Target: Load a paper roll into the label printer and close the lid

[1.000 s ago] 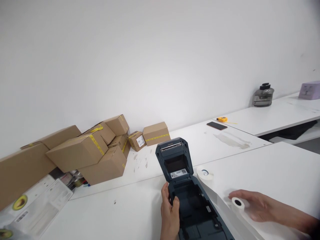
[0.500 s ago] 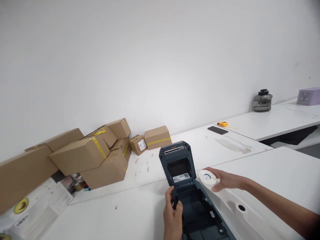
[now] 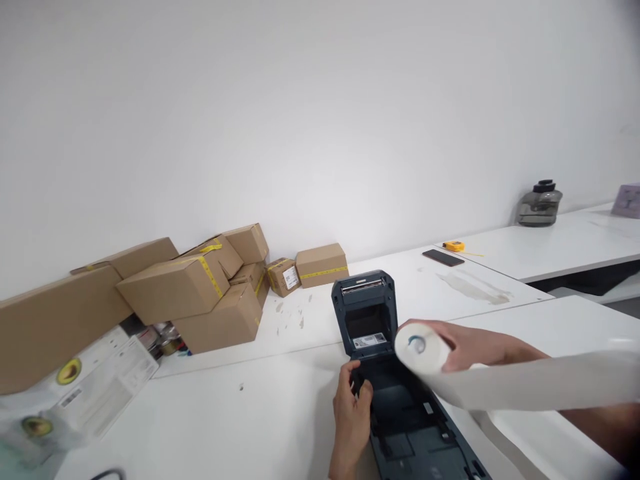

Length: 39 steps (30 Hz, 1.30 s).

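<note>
A dark label printer (image 3: 405, 427) stands on the white table with its lid (image 3: 364, 310) tipped up and its inner bay exposed. My left hand (image 3: 351, 413) grips the near left side wall of the printer, fingers curled over its rim. Over the printer's right edge, my right hand (image 3: 475, 343) is closed around a white paper label roll (image 3: 420, 348). From the roll a long white paper strip (image 3: 540, 383) runs off to the right, across my forearm. More of the paper lies in loops on the table below.
Stacked cardboard boxes (image 3: 175, 287) lean at the left by the wall, with plastic-wrapped packages (image 3: 100, 387) before them. A phone (image 3: 443, 257), a yellow tape measure (image 3: 454, 246) and a dark water jug (image 3: 540, 203) stand farther back. A purple box (image 3: 627, 201) sits at far right.
The label roll in my right hand has been lifted and tilted beside the printer's bay, and its paper strip has swung up over my forearm. My left hand keeps its hold on the printer.
</note>
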Available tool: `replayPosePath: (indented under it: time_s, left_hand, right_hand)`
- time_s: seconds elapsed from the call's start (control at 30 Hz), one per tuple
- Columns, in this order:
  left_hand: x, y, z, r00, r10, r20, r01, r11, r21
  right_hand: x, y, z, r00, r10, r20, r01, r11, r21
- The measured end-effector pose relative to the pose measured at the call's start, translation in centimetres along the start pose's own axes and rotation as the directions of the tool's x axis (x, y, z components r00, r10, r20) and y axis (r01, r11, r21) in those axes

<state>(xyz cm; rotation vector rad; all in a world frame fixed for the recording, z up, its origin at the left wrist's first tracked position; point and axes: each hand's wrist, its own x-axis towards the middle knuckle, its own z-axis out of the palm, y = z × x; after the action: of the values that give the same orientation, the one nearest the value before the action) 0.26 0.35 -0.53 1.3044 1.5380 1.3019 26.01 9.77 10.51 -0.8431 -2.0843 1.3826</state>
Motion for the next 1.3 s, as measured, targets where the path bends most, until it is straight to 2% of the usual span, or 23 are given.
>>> replayPosePath:
  time_s: [0.07, 0.1, 0.13, 0.27, 0.47, 0.57, 0.7, 0.9, 1.07, 1.13, 1.23, 1.27, 1.3]
  left_hand:
    - [-0.2, 0.0, -0.1, 1.0, 0.011, 0.007, -0.011, 0.998, -0.065]
    - [-0.3, -0.1, -0.1, 1.0, 0.011, 0.01, -0.01, 0.996, -0.09]
    - [-0.4, -0.1, -0.1, 1.0, 0.006, 0.011, -0.005, 0.994, -0.11]
    - [-0.7, -0.3, 0.1, 0.999, -0.036, 0.019, 0.039, 0.98, -0.193]
    - [-0.9, -0.7, 0.5, 0.999, -0.032, 0.029, 0.038, 0.977, -0.212]
    - [-0.8, -0.9, 0.5, 1.0, -0.005, 0.03, 0.011, 0.982, -0.189]
    - [-0.8, -1.3, 0.5, 1.0, 0.018, 0.015, -0.015, 0.984, -0.176]
    - [-0.3, -2.0, 0.6, 0.997, 0.076, -0.022, -0.078, 0.988, -0.133]
    - [0.0, -2.2, 0.7, 0.996, 0.086, -0.018, -0.088, 0.988, -0.126]
    - [0.0, -2.1, 0.7, 0.996, 0.092, -0.012, -0.093, 0.987, -0.134]
    - [-0.1, -1.9, 0.8, 0.997, 0.069, -0.019, -0.071, 0.985, -0.155]
    - [-0.1, -1.7, 0.8, 0.998, 0.053, -0.027, -0.057, 0.986, -0.158]
    - [-0.2, -1.5, 0.8, 0.999, 0.037, -0.034, -0.042, 0.986, -0.159]
  right_hand:
    - [1.6, -1.9, 2.2, 0.959, -0.01, 0.284, 0.04, 0.994, -0.098]
    - [2.4, -2.4, 3.2, 0.928, 0.016, 0.372, 0.044, 0.987, -0.153]
    - [3.0, -2.7, 4.0, 0.915, 0.046, 0.401, 0.042, 0.977, -0.207]
    - [4.1, -2.1, 5.9, 0.918, 0.077, 0.389, 0.06, 0.942, -0.329]
    - [4.3, -1.5, 6.4, 0.916, 0.046, 0.398, 0.095, 0.941, -0.326]
    - [5.1, -0.7, 7.2, 0.892, 0.121, 0.436, 0.104, 0.883, -0.457]
    - [6.1, 1.1, 8.4, 0.874, 0.239, 0.424, 0.09, 0.776, -0.624]
    - [6.9, 3.3, 8.9, 0.89, 0.23, 0.394, 0.105, 0.737, -0.667]
    - [6.9, 3.6, 9.2, 0.88, 0.235, 0.414, 0.162, 0.671, -0.724]
    - [6.1, 2.6, 8.8, 0.905, 0.173, 0.388, 0.184, 0.665, -0.724]
    - [4.4, -0.5, 7.1, 0.949, -0.071, 0.308, 0.249, 0.767, -0.592]
    - [4.0, -1.8, 6.2, 0.958, -0.173, 0.227, 0.269, 0.81, -0.522]
    - [3.8, -3.1, 5.3, 0.959, -0.274, 0.077, 0.277, 0.838, -0.469]
